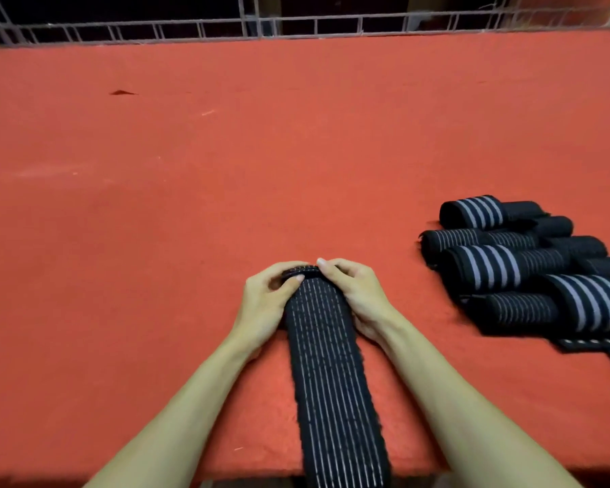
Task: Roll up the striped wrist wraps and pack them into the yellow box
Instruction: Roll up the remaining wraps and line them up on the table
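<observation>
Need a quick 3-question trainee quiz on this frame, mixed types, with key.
1. Fill in: the left hand and right hand pinch the ___ end of the flat wrap.
2. The rolled wraps lie: A) left of the hands, B) right of them, C) between them.
3. True or false: a yellow box is in view.
Key: 1 far; 2 B; 3 false.

A red felt-covered table (155, 163) runs up to a metal grille (296, 28).
</observation>
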Tool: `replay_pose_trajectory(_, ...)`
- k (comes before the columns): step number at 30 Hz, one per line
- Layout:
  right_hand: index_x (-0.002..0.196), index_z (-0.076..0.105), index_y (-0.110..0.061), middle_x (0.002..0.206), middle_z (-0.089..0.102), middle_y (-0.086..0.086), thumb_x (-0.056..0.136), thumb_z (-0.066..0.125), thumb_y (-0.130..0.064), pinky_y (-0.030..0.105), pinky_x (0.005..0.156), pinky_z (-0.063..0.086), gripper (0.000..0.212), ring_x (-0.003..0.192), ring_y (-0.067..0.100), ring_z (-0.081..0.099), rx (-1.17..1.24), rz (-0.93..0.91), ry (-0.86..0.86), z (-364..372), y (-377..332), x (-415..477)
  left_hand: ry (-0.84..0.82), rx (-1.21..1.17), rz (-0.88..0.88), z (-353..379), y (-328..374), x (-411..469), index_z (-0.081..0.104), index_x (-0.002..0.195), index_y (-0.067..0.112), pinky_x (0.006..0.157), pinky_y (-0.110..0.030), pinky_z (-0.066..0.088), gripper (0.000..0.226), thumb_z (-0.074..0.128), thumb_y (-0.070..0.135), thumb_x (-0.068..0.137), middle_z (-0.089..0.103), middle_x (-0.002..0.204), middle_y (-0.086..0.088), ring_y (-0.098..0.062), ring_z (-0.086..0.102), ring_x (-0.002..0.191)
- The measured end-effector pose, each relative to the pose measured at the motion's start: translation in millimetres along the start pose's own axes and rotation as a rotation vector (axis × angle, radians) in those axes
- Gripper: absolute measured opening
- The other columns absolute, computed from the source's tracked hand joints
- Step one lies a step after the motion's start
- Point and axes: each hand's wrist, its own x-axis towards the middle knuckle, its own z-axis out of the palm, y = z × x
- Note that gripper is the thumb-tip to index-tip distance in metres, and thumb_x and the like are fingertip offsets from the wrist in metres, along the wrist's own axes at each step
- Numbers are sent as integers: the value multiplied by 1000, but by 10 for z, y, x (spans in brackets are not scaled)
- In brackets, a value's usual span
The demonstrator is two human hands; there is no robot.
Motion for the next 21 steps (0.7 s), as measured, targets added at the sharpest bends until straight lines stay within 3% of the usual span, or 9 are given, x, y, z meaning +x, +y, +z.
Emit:
replay_pose_trajectory(3, 100, 68, 1, 94, 70, 10, 90, 64, -14, 28, 82, 52, 18, 88, 17, 64, 26, -94, -59, -72, 59, 14, -6, -168, -54, -18, -33, 7, 71, 104, 12, 65, -15, 50, 21, 63, 2, 88, 74, 96, 4, -3, 65, 81)
replay_pose_trajectory(5, 104, 66, 5, 97, 70, 12, 91, 62, -9, 29, 85, 51, 20, 91, 18, 63, 8, -146, -82, -69, 62, 47, -17, -231, -74, -20, -33, -11, 68, 109, 10, 49, -14, 44, 21, 65, 8, 88, 70, 89, 3, 1, 60, 63)
replay_pose_trajectory(7, 101, 66, 2, 96, 70, 11, 91, 61, -4, 28, 84, 52, 13, 90, 17, 64, 0, -166, -81, -50, 72, 58, -28, -240, -77, -4, -27, -29, 65, 111, 8, 45, -12, 40, 23, 63, 15, 89, 68, 84, 6, 3, 56, 57)
replay_pose_trajectory(14, 94, 64, -10, 88, 69, 7, 90, 59, 5, 26, 74, 52, 16, 80, 15, 64, 28, -163, -83, -58, 78, 37, -43, -5, -30, 27, -62, -54, 63, 101, 19, 75, -27, 48, 38, 51, 51, 85, 67, 87, 7, -3, 60, 78)
replay_pose_trajectory(18, 88, 62, -13, 84, 68, 6, 87, 63, 7, 30, 72, 52, 19, 77, 17, 63, -39, -178, -41, -41, 65, 11, -54, -32, 43, 18, -89, -74, 60, 107, 17, 78, -21, 48, 13, 55, 22, 96, 67, 94, 7, -2, 62, 86)
replay_pose_trajectory(21, 86, 63, -13, 82, 67, 6, 85, 66, 4, 28, 69, 52, 17, 75, 15, 63, -61, -189, -7, -35, 56, -17, -61, 2, 124, 16, -82, -81, 58, 108, 13, 82, -17, 47, 13, 53, 10, 98, 65, 99, 3, -1, 61, 91)
